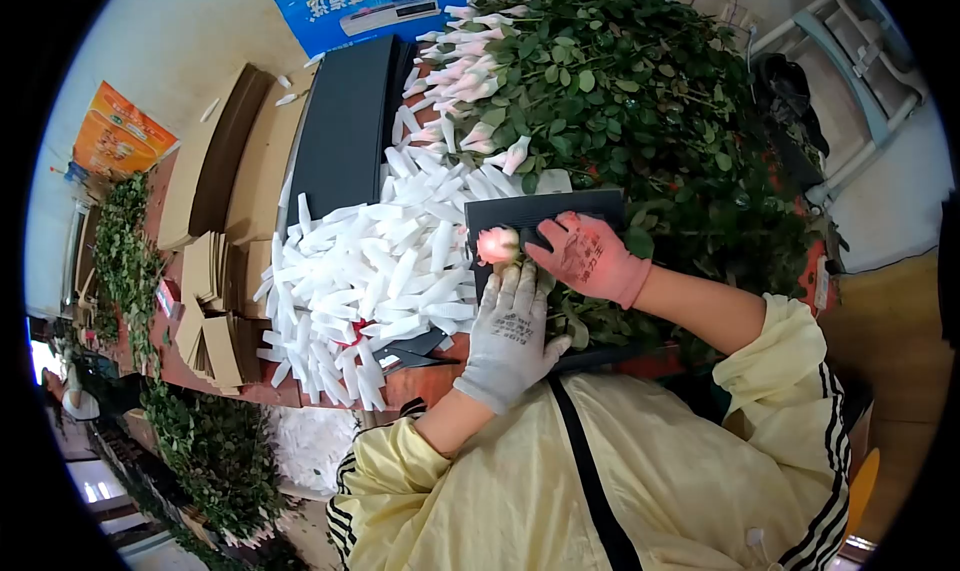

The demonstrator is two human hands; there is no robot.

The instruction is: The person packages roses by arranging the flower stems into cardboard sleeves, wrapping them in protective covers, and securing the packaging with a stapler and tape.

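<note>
A pink rose (497, 246) lies on a black corrugated sheet (545, 208). My left hand (505, 336), in a white glove, lies flat just below the bloom, its fingers stretched out and its thumb apart. Its fingertips touch the rose's base. My right hand (590, 259), in a red-pink glove, rests on the sheet to the right of the bloom. Its fingers are bent but apart, and no held object shows in them. The stem is mostly hidden by my hands.
White foam sleeves (380, 261) are heaped left of the sheet. Leafy rose stems (640, 101) with white-sleeved buds (470, 66) fill the back right. Dark boards (345, 121) and cardboard (215, 161) stand to the left. Black scissors (412, 353) lie near the front edge. A folding chair (850, 81) stands right.
</note>
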